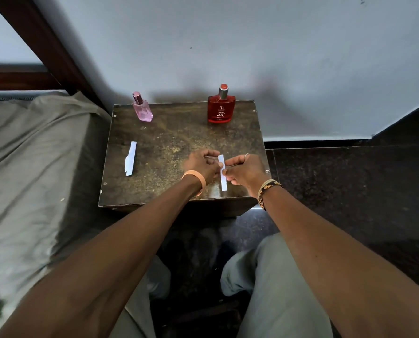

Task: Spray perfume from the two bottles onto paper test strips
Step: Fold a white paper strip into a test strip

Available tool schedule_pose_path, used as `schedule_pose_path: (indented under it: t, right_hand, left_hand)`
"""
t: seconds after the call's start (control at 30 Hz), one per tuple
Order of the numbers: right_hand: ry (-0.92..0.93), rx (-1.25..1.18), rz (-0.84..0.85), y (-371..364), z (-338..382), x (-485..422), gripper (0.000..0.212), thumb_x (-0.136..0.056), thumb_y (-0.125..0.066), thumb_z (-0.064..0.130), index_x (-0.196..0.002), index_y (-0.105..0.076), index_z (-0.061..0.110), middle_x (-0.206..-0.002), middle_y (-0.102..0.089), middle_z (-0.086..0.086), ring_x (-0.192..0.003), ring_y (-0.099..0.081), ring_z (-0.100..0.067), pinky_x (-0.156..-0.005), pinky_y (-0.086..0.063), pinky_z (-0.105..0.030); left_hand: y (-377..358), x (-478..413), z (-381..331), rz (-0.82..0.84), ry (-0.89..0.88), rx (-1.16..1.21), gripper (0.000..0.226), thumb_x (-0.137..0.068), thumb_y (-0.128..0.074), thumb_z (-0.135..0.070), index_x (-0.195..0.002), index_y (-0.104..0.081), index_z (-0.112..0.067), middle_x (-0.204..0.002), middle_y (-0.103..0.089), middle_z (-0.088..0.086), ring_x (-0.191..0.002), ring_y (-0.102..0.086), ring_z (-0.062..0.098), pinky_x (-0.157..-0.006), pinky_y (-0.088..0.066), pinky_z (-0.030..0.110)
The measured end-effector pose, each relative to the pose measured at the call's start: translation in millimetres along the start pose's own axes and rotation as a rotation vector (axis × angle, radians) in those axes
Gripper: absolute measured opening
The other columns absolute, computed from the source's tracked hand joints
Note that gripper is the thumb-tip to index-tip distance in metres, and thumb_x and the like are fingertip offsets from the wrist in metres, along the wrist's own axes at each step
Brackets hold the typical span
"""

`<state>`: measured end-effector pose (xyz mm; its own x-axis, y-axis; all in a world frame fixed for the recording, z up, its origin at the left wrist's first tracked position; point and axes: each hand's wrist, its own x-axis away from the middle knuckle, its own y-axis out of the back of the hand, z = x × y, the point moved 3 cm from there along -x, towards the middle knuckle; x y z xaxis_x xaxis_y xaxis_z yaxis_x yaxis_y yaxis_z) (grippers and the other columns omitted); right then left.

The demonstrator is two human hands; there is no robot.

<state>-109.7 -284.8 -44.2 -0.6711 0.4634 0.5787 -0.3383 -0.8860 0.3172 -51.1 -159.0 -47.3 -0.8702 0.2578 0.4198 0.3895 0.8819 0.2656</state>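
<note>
Bench: small dark worn wooden bench (169, 140), centre of the frame, against a pale wall.
Bottles: pale pink glass perfume bottle (142, 109) at the bench's upper left, flat red glass perfume bottle (221, 109) at its upper right; both upright, well apart.
Held strip: narrow white paper test strip (224, 182), just right of centre, between both hands.
Left hand (202, 164): grip pinched on the strip's left edge; slightly blurred.
Right hand (245, 170): grip pinched on its right edge.
Loose strip: ragged-ended white paper strip (130, 158), flat on the bench's left side.
</note>
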Motion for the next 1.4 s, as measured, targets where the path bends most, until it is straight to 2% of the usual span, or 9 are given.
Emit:
schedule_pose_path:
  t: [0.07,0.17,0.33,0.43,0.6,0.77,1.0,1.17,1.4]
  right_hand:
    - [-0.008,-0.006,0.006,-8.4,2.3,-7.0,0.024,-0.075,-0.082,-0.001,-0.095,-0.07,0.004,-0.087,-0.075,-0.015,-0.074,-0.072,-0.021,-0.073,-0.062,-0.037]
    - [-0.017,-0.008,0.019,-20.4,5.4,-14.5,0.024,-0.075,-0.081,-0.003,-0.095,-0.069,0.004,-0.086,-0.075,-0.016,-0.074,-0.073,-0.022,-0.067,-0.06,-0.032]
    - [-0.02,0.005,0.02,-38.9,12.5,-20.2,0.022,-0.073,-0.083,-0.002,-0.086,-0.069,0.008,-0.082,-0.074,-0.014,-0.073,-0.073,-0.022,-0.07,-0.062,-0.037]
    - [-0.013,0.061,0.004,-49.2,11.0,-23.1,0.023,-0.07,-0.085,-0.001,-0.085,-0.071,0.01,-0.079,-0.075,-0.01,-0.071,-0.074,-0.019,-0.066,-0.062,-0.035]
    - [0.013,0.129,-0.044,-53.5,4.3,-24.6,0.023,-0.067,-0.084,0.0,-0.073,-0.07,0.017,-0.076,-0.074,-0.005,-0.067,-0.072,-0.017,-0.061,-0.06,-0.03]
    - [0.021,0.136,-0.036,-53.4,4.5,-26.8,0.021,-0.068,-0.085,0.001,-0.074,-0.072,0.017,-0.076,-0.074,-0.005,-0.066,-0.072,-0.014,-0.062,-0.061,-0.03]
    - [0.046,0.095,0.04,-60.1,4.7,-25.9,0.021,-0.07,-0.081,-0.004,-0.077,-0.075,0.015,-0.08,-0.076,-0.009,-0.074,-0.074,-0.021,-0.06,-0.059,-0.028]
    - [0.036,0.067,0.05,-59.0,6.0,-22.0,0.021,-0.072,-0.077,-0.008,-0.082,-0.074,0.011,-0.083,-0.075,-0.012,-0.076,-0.074,-0.023,-0.062,-0.06,-0.029]
    - [0.095,0.107,-0.088,-35.1,17.6,-3.0,0.027,-0.075,-0.079,-0.003,-0.07,-0.069,0.022,-0.082,-0.075,-0.004,-0.079,-0.073,-0.018,-0.075,-0.062,-0.035]
  left_hand:
    - [2.6,-9.3,5.1,-0.02,-0.001,-0.034,0.025,-0.077,-0.073,0.001,-0.094,-0.068,-0.015,-0.07,-0.068,0.004,-0.073,-0.071,0.022,-0.071,-0.061,0.041]
    - [10.6,-19.9,11.0,-0.069,-0.016,-0.103,0.026,-0.074,-0.074,-0.003,-0.084,-0.069,-0.026,-0.073,-0.072,0.003,-0.074,-0.072,0.019,-0.074,-0.06,0.042]
    - [28.0,-30.9,20.4,-0.089,-0.02,-0.138,0.027,-0.072,-0.074,-0.002,-0.08,-0.067,-0.027,-0.072,-0.073,0.003,-0.073,-0.071,0.019,-0.075,-0.059,0.044]
    - [36.5,-33.8,27.4,-0.089,-0.02,-0.189,0.029,-0.072,-0.074,-0.001,-0.074,-0.064,-0.028,-0.069,-0.072,0.003,-0.07,-0.07,0.02,-0.077,-0.059,0.044]
    - [36.9,-32.1,28.8,-0.097,-0.057,-0.272,0.02,-0.075,-0.074,-0.005,-0.086,-0.068,-0.02,-0.071,-0.07,-0.003,-0.073,-0.069,0.014,-0.084,-0.056,0.036]
    - [34.5,-31.6,23.6,-0.128,-0.108,-0.382,0.022,-0.076,-0.072,-0.009,-0.096,-0.069,-0.017,-0.084,-0.07,-0.002,-0.081,-0.067,0.013,-0.08,-0.053,0.027]
    - [32.7,-30.5,24.1,-0.156,-0.174,-0.459,0.023,-0.078,-0.067,-0.008,-0.098,-0.071,-0.019,-0.083,-0.069,-0.004,-0.078,-0.062,0.011,-0.07,-0.046,0.02]
    - [35.0,-28.2,22.8,-0.134,-0.195,-0.47,0.016,-0.079,-0.069,-0.008,-0.094,-0.072,-0.013,-0.082,-0.067,-0.003,-0.079,-0.062,0.013,-0.07,-0.044,0.019]
    - [57.3,-8.4,11.9,-0.153,-0.168,-0.369,0.014,-0.079,-0.072,-0.013,-0.093,-0.073,-0.016,-0.088,-0.072,-0.002,-0.081,-0.066,0.012,-0.079,-0.053,0.024]
